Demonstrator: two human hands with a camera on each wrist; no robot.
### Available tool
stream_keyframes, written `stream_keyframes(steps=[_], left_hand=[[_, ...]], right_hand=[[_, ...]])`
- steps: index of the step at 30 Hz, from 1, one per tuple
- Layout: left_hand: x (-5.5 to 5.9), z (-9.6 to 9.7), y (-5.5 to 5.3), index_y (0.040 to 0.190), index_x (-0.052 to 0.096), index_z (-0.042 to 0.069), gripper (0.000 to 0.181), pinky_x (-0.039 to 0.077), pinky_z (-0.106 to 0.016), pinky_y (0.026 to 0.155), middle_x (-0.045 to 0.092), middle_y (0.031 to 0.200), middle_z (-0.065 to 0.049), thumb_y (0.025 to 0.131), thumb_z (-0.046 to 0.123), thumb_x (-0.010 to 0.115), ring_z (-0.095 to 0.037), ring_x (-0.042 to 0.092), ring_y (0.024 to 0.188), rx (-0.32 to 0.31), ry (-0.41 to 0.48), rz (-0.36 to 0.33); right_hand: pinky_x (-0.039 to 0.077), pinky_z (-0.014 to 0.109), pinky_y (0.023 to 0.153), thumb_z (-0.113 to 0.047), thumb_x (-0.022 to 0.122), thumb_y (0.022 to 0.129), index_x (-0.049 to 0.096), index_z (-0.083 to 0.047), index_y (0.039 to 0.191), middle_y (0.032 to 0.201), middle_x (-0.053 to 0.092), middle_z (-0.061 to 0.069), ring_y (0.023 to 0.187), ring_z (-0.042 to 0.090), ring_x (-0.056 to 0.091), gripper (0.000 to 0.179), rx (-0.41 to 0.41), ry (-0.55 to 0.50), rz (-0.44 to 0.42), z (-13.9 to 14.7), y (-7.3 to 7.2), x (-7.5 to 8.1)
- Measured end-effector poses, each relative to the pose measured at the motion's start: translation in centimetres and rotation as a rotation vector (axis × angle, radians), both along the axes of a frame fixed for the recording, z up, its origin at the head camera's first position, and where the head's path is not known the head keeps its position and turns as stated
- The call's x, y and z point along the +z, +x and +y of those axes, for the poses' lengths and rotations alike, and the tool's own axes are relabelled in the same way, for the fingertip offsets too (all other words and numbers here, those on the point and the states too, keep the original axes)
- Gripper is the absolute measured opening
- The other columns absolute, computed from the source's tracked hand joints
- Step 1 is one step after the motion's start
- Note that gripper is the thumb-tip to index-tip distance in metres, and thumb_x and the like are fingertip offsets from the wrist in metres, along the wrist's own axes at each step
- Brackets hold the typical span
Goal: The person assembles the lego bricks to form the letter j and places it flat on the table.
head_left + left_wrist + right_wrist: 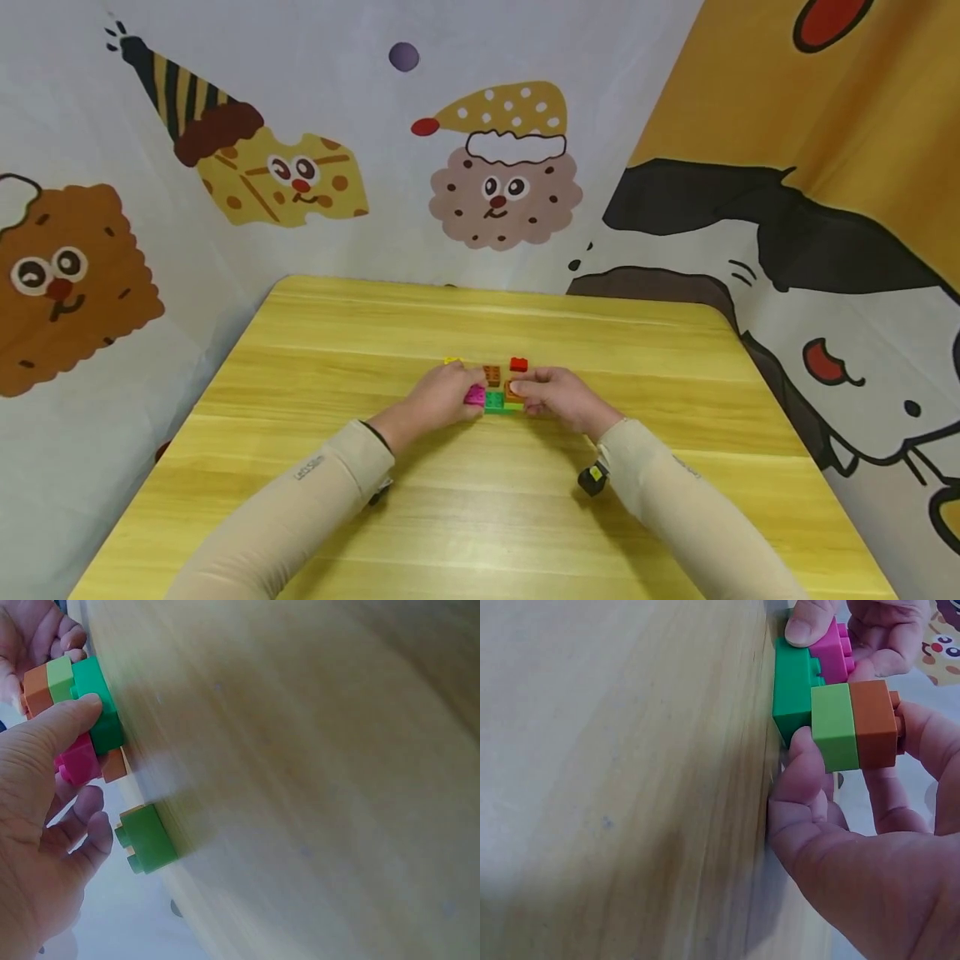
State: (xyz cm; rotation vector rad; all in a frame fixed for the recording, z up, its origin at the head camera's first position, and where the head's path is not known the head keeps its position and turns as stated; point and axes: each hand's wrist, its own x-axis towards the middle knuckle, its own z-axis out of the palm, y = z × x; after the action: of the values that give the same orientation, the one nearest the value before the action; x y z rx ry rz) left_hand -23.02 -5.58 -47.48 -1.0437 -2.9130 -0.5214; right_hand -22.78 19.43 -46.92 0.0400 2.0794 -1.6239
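A long green toy brick (792,694) lies at the centre of the table with a magenta brick (830,654) on one end. My left hand (442,397) grips this pair, its thumb pressing the green brick's side in the left wrist view. At the other end, a lime brick (834,727) with an orange brick (874,724) on top sits against the green one. My right hand (567,398) pinches the lime and orange pair between thumb and fingers. Whether the lime brick is fully pressed onto the green studs, I cannot tell.
Behind the hands lie a brown brick (492,375), a red brick (519,364) and a partly hidden yellow brick (453,360). Another green brick (150,838) stands near my left fingers. Patterned cloth (337,250) hangs beyond the table's (495,525) far edge.
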Motion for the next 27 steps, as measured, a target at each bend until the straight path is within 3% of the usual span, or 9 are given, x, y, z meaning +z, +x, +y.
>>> stream_keyframes(steps=[9,27], left_hand=[[0.13,0.17,0.14,0.109,0.073,0.016,0.029,0.052,-0.031,0.074,0.071,0.093,0.003,0.09,0.03,0.089,-0.013,0.057,0.082,0.018,-0.016,-0.028],[0.17,0.19,0.4,0.108,0.069,0.015,0.025,0.051,-0.031,0.073,0.065,0.088,0.003,0.093,0.028,0.083,-0.013,0.055,0.08,0.007,-0.056,0.006]], right_hand=[[0.062,0.033,0.085,-0.035,0.073,0.103,0.06,-0.003,0.144,0.111,0.075,0.007,0.091,0.019,0.076,0.053,0.021,-0.023,-0.072,0.26,0.12,0.03],[0.062,0.032,0.085,-0.041,0.07,0.105,0.057,-0.002,0.148,0.111,0.078,0.01,0.092,0.017,0.076,0.059,0.05,-0.011,-0.035,0.56,0.38,-0.16]])
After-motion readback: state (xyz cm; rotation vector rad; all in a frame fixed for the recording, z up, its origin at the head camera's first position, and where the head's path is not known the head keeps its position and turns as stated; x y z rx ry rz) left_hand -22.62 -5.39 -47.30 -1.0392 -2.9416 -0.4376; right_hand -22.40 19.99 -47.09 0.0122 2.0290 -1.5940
